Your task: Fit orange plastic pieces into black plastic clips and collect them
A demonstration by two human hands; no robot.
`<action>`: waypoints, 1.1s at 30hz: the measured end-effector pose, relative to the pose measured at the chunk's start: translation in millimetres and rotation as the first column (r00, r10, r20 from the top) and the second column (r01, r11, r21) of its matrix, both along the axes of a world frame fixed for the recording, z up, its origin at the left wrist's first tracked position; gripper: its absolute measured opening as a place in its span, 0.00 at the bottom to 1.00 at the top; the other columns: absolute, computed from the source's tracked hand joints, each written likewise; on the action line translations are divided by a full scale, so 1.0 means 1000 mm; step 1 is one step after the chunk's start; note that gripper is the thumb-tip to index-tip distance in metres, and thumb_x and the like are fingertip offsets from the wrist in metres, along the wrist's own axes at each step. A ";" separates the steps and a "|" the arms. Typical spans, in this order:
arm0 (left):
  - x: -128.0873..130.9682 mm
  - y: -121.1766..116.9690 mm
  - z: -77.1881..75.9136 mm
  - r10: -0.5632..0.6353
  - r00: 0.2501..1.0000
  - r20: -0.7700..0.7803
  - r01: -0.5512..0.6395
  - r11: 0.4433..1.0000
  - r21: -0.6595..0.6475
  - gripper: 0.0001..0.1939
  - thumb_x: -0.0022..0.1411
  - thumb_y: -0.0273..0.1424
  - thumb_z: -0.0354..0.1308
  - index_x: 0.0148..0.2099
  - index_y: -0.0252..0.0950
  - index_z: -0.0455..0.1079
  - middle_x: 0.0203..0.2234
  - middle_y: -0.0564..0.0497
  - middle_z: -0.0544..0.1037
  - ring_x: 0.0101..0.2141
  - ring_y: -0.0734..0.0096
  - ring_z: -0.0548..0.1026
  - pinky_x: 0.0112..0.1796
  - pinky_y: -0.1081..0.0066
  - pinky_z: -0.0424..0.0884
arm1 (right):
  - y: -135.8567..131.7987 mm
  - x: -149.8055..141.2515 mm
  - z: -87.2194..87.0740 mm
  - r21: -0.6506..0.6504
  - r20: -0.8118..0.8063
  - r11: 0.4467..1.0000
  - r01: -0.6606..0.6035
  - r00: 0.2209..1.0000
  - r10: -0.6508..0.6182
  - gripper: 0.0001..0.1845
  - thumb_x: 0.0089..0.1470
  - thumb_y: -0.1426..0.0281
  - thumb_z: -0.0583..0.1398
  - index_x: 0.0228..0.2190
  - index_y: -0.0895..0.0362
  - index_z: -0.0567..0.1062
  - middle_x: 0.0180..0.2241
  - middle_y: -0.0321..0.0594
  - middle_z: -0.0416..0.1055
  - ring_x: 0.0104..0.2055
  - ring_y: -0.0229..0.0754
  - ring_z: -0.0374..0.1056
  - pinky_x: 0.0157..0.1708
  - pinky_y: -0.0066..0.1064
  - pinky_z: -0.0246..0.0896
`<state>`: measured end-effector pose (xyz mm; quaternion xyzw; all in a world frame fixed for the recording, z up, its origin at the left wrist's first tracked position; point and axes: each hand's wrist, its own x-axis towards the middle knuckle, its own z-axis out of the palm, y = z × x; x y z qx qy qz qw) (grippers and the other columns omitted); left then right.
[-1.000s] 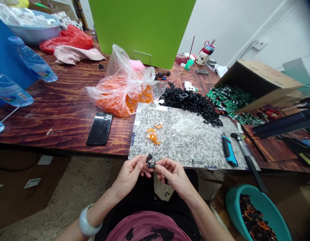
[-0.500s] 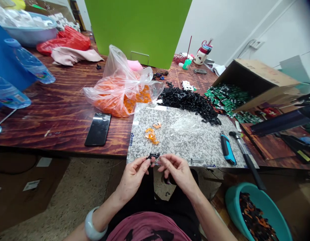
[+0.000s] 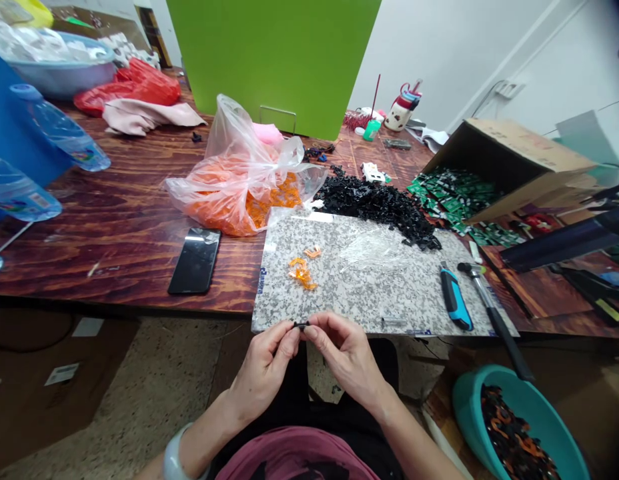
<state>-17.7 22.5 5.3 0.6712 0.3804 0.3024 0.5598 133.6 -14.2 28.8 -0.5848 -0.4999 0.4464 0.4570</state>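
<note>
Between my fingertips, at the front edge of the speckled board (image 3: pixel 339 300), is a small black plastic part (image 3: pixel 301 325). My left hand (image 3: pixel 266 360) pinches one end of it. The thumb and forefinger of my right hand (image 3: pixel 345 353) are closed on the other end, and fingers cover much of the part. Just beyond my hands lie several orange clips (image 3: pixel 302 272) on the board. Farther right on it is a spread of thin clear rods (image 3: pixel 372 250). A heap of black parts (image 3: pixel 382 203) covers the board's back edge.
A clear bag of orange parts (image 3: pixel 239 193) and a phone (image 3: pixel 194 260) are at left. To the right lie a blue utility knife (image 3: pixel 455 297) and a hammer (image 3: pixel 494 317). A carton (image 3: pixel 529 150) spills green pieces. A teal basin (image 3: pixel 469 413) of black-and-orange parts stands below right.
My right hand has moved left, and its fingers now close on the black part. The part has come slightly lower and turned, so less of it shows.
</note>
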 end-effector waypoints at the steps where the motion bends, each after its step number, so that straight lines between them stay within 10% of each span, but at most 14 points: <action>1: 0.000 -0.001 0.002 0.000 1.000 0.010 0.000 1.000 0.006 0.15 0.68 0.32 0.44 0.28 0.37 0.59 0.21 0.57 0.61 0.24 0.75 0.61 0.27 0.74 0.59 | -0.002 -0.001 0.002 0.016 0.032 1.000 0.006 0.999 -0.007 0.10 0.55 0.63 0.59 0.32 0.58 0.73 0.27 0.36 0.69 0.28 0.35 0.65 0.29 0.26 0.61; 9: -0.004 -0.005 0.012 -0.008 0.994 0.105 0.002 0.999 0.054 0.13 0.67 0.30 0.46 0.29 0.36 0.62 0.21 0.58 0.60 0.22 0.77 0.58 0.25 0.74 0.56 | -0.002 -0.010 0.019 0.162 0.266 0.986 -0.028 0.964 -0.016 0.11 0.59 0.68 0.55 0.25 0.57 0.67 0.23 0.32 0.61 0.24 0.33 0.56 0.25 0.26 0.52; 16: 0.005 0.018 -0.006 0.100 0.982 0.160 -0.055 0.963 -0.262 0.14 0.65 0.38 0.49 0.30 0.35 0.64 0.20 0.59 0.56 0.22 0.76 0.54 0.23 0.75 0.53 | 0.036 0.007 0.000 0.127 0.315 0.983 -0.133 0.945 0.087 0.11 0.59 0.66 0.55 0.27 0.57 0.72 0.24 0.35 0.69 0.26 0.35 0.63 0.26 0.26 0.57; 25: 0.005 0.027 -0.003 0.245 0.933 0.264 -0.060 0.830 -0.555 0.19 0.59 0.47 0.53 0.33 0.34 0.65 0.19 0.59 0.59 0.19 0.80 0.55 0.22 0.76 0.52 | 0.132 0.084 -0.028 0.220 0.712 0.945 -0.240 0.702 0.013 0.09 0.52 0.70 0.62 0.37 0.53 0.77 0.42 0.45 0.70 0.46 0.48 0.64 0.48 0.40 0.56; 33: 0.006 0.029 -0.001 0.305 0.905 0.297 -0.060 0.782 -0.620 0.19 0.58 0.46 0.56 0.33 0.33 0.66 0.20 0.58 0.61 0.20 0.80 0.58 0.22 0.77 0.56 | 0.129 0.082 -0.030 0.210 0.656 0.951 -0.227 0.754 0.035 0.08 0.58 0.67 0.56 0.33 0.56 0.75 0.32 0.41 0.70 0.37 0.43 0.65 0.40 0.34 0.59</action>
